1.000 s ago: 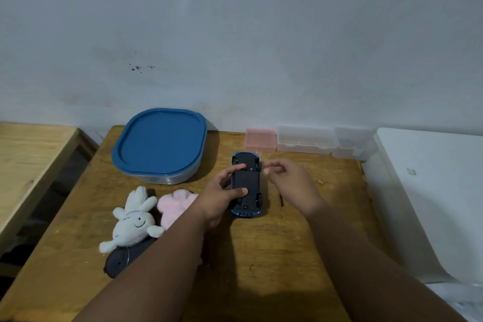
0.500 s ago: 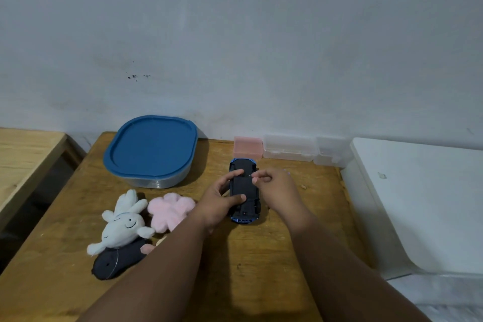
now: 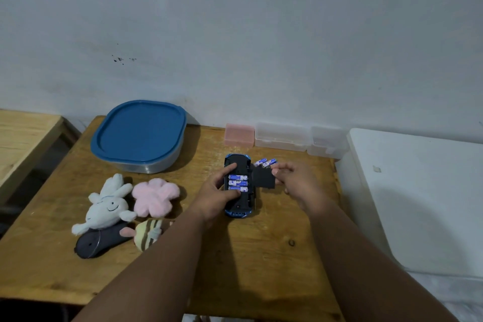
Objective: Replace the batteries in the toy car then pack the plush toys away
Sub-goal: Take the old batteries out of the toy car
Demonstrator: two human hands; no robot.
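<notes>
A blue toy car lies upside down on the wooden table. Its battery bay is uncovered and shows three blue batteries. My left hand grips the car, thumb and forefinger either side of the bay. My right hand pinches the black battery cover just right of the car. Loose blue batteries lie behind the cover. Left of the car lie a white bunny plush, a pink plush, a dark plush and a striped bee plush.
A container with a blue lid stands at the table's back left. A pink box and clear boxes line the wall. A white surface adjoins the table's right edge; another wooden table is at the left.
The black cover has come off the car's underside and is now in my right hand beside it, baring the batteries. Loose batteries and the bee plush have come into sight.
</notes>
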